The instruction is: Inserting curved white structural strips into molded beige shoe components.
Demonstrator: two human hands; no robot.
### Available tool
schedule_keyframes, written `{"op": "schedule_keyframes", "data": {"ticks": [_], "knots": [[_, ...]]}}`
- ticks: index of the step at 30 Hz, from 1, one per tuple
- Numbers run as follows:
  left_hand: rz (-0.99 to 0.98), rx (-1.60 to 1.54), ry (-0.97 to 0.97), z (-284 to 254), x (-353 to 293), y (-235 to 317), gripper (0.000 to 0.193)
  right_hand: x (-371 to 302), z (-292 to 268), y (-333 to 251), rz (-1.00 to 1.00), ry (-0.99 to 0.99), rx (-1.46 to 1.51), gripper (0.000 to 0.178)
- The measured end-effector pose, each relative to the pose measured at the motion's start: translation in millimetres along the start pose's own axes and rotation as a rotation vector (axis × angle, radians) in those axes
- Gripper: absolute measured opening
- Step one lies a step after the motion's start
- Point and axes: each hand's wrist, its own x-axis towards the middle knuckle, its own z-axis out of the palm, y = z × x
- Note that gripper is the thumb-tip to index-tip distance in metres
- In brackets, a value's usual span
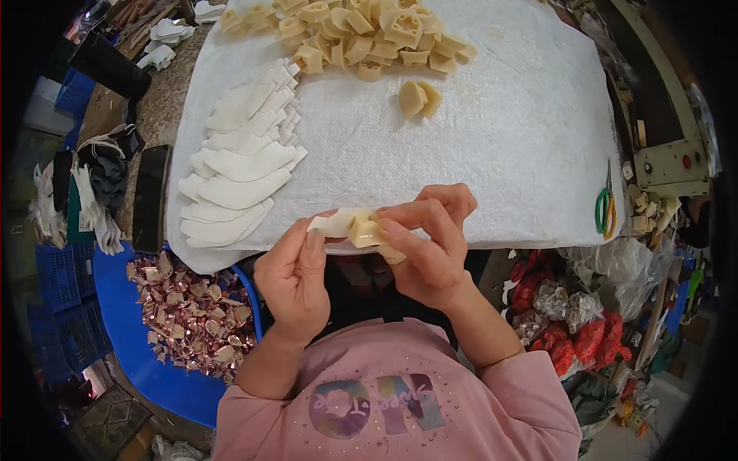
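Note:
In front of my chest, at the table's near edge, both hands work on one cream plastic block [364,232] shaped like a shoe heel. My right hand [430,250] grips it with thumb and fingers. A curved white strip [332,225] runs from the block to the left, its free end pinched in my left hand [294,276]. The strip touches the block; how far it wraps round is hidden by my fingers. To the left lie overlapping rows of similar white strips [240,188]. Beyond, a heap of cream blocks [357,38] covers the far side, with a couple of loose blocks [419,100] nearer.
A white woven sheet [477,154] covers the table. Scissors [606,203] with green and orange handles lie at its right edge. A phone [151,196] rests at the left. Below left stands a blue tub [123,338] of shiny pinkish pieces; red and clear bags [588,338] lie right.

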Motion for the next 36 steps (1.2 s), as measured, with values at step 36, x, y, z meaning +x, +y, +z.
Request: {"op": "schedule_keyframes", "data": {"ticks": [36], "knots": [[0.360,0.185,-0.128,22,6,-17,0.016,-16,-10,7,0.252,-0.348,0.449,0.024]]}}
